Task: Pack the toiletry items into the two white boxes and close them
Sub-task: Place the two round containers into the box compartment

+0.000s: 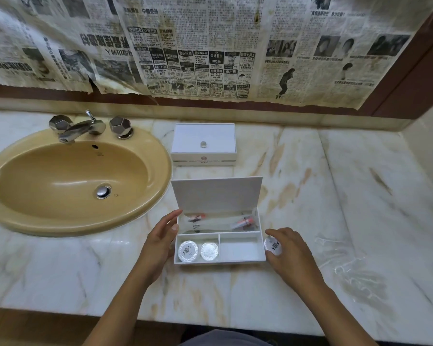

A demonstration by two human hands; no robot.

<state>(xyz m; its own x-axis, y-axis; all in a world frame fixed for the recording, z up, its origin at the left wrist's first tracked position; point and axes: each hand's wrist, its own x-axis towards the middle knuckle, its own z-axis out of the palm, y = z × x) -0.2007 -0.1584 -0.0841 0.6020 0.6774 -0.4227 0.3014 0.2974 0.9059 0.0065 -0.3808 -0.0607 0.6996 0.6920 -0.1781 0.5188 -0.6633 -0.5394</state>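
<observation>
Toiletry items are being loaded into the open white box, which sits on the marble counter just right of the yellow sink and serves as the reference point below. Its hinged lid stands upright at the far edge, leaving all three compartments accessible.

The left hand rests against the box's left wall, fingers straight and relaxed, thumb at the rim; the likely purpose is to keep the light box from sliding during loading. The right hand, just beside the box's right wall, has its fingers curled round a round wrapped disc (probably a soap, white with a dark emblem). The near-right compartment is vacant, so it is the probable destination for this disc.

Contents already in the box:
- Near-left compartment: two round wrapped discs, side by side, one showing the same dark emblem.
- Far long compartment: clear-wrapped sachets with red-orange parts; their exact type cannot be determined.

The second white box stands behind the open box, nearer the wall, with its lid down and a small round knob on top. Its front bears a small red crest and fine lettering, too small to read.
</observation>
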